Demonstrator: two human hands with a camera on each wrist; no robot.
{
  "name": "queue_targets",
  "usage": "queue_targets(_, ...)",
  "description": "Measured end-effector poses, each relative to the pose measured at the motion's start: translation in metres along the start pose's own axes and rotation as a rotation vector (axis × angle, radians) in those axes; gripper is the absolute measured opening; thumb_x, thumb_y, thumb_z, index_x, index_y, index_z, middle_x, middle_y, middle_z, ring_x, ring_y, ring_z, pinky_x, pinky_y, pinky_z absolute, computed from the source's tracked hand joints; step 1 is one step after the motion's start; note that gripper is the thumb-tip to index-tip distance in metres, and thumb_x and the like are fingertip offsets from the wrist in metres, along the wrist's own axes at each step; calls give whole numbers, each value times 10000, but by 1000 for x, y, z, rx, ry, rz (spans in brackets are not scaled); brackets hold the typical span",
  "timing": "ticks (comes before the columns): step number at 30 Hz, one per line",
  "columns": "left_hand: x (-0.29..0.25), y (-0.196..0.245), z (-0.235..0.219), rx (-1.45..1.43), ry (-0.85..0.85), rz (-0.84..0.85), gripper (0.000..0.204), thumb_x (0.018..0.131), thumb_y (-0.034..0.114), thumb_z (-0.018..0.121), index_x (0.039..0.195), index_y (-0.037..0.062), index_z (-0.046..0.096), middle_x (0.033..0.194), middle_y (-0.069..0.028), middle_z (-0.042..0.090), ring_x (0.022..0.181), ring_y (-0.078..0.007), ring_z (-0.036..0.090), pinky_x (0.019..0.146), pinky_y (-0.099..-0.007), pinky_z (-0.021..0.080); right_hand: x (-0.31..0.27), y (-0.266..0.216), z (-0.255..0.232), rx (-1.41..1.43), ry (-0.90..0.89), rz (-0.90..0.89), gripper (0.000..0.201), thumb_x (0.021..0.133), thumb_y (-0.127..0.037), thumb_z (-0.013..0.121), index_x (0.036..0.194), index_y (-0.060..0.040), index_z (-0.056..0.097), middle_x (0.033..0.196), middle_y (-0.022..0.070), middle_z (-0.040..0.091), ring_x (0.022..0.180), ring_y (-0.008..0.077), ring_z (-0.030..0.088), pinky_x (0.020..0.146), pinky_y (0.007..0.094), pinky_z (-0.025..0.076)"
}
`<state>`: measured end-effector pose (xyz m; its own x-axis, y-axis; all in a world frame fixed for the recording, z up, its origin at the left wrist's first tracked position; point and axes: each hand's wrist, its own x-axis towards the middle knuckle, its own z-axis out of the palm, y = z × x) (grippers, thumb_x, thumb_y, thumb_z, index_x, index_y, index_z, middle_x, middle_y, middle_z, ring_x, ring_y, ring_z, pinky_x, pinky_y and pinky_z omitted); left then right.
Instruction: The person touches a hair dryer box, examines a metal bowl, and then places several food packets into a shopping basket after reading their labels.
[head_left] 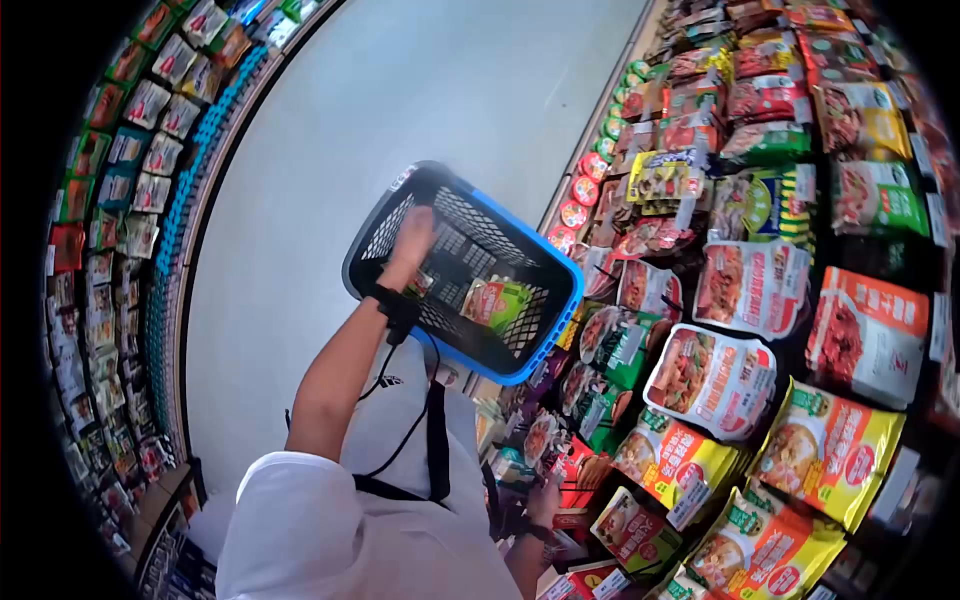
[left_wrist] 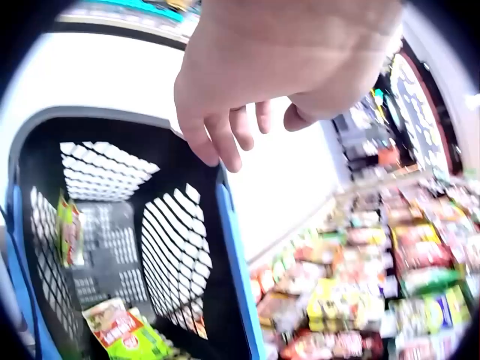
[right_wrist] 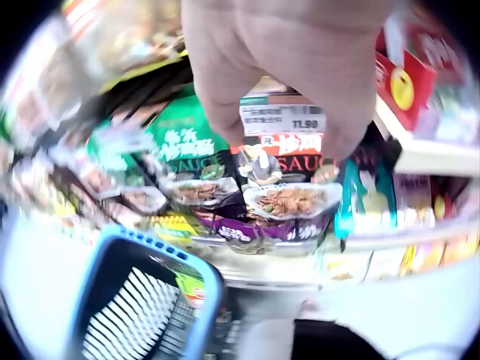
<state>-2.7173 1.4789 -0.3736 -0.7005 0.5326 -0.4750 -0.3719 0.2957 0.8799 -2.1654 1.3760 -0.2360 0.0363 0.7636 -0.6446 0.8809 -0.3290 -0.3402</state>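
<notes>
My left hand (head_left: 412,245) hangs over a black basket (head_left: 535,275) with a blue rim. In the left wrist view its fingers (left_wrist: 223,139) droop loosely by the basket's upper rim and hold nothing. A green, white and red food packet (head_left: 497,303) lies in the basket; a second packet (left_wrist: 70,232) leans against the mesh wall. My right hand (head_left: 543,502) reaches in among the shelf goods. In the right wrist view, its thumb and fingers are spread at the upper sides of a red sauce packet (right_wrist: 289,176), with a price tag (right_wrist: 283,121) between them.
Green sauce packets (right_wrist: 187,146) hang beside the red one. Trays (head_left: 712,382) and yellow-orange bags (head_left: 830,450) fill the right shelves. More packaged goods (head_left: 150,150) line the left shelves across a pale aisle floor (head_left: 400,90). Black straps and a cable (head_left: 405,440) cross the person's white clothing.
</notes>
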Motion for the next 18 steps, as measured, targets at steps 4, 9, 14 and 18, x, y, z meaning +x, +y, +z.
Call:
queue_targets(4, 59, -74, -137, 764, 335, 78, 450, 833, 323, 602, 1167, 33, 520, 1139, -207, 553, 1093, -329, 517, 907, -422, 427, 36, -52, 14, 737, 271, 795, 609, 799, -415, 626, 1210, 16, 495, 1067, 168, 565, 836, 310, 598, 716, 421, 529)
queue_targets(9, 73, -105, -147, 1046, -8, -244, 435, 810, 339, 655, 1143, 74, 563, 1088, -165, 625, 1065, -333, 569, 873, -422, 455, 43, -100, 68, 124, 598, 621, 800, 820, -281, 637, 1386, 55, 182, 1314, 267, 373, 1085, 321, 510, 915, 420, 465)
queue_targets(14, 80, -126, -142, 649, 81, -154, 183, 838, 164, 648, 941, 16, 613, 649, -121, 597, 595, -204, 571, 582, -308, 446, 125, -268, 212, 264, -58, 15, 485, 873, -15, 509, 1338, 22, 373, 1258, 199, 504, 1164, 240, 492, 1017, 336, 359)
queue_targets(18, 85, -137, -146, 645, 87, -230, 188, 838, 132, 650, 966, 4, 601, 703, -114, 609, 643, -136, 552, 617, -279, 454, 262, -337, 378, -210, -314, -446, 276, 848, -111, 568, 1101, -2, 554, 905, 222, 636, 823, 371, 638, 702, 445, 508)
